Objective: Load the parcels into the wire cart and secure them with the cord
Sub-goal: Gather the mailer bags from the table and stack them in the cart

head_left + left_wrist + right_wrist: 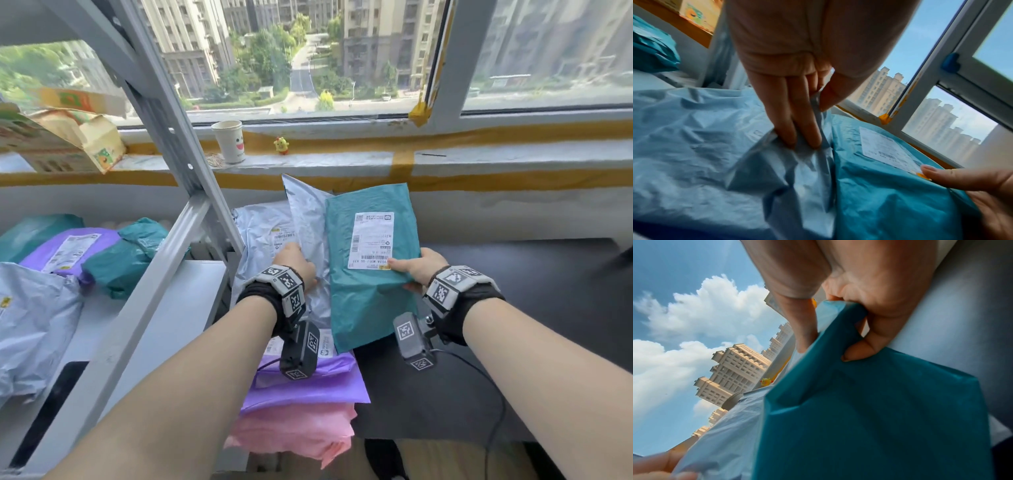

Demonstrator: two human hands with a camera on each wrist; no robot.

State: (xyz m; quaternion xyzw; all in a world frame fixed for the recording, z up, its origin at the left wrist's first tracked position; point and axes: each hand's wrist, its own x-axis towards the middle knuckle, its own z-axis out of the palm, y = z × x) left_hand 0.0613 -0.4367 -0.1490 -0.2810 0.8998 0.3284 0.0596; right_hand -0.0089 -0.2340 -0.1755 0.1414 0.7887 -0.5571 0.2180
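My right hand [409, 270] pinches the right edge of a teal parcel [370, 274] with a white label [371, 240], thumb on top, holding it tilted above the pile. In the right wrist view my right hand [827, 352] grips the teal parcel [869, 410] between thumb and fingers. My left hand [296, 263] grips a fold of a grey parcel [305, 219] standing upright just left of it; the left wrist view shows my left hand [813, 125] pinching the grey parcel [705, 146]. No wire cart or cord shows in any view.
Under the held parcels lie another grey parcel [260, 233], a purple one [308, 380] and a pink one [298, 435]. A metal rack [164, 137] at left holds more parcels [68, 250]. A black table [513, 325] is at right. A paper cup [227, 141] stands on the sill.
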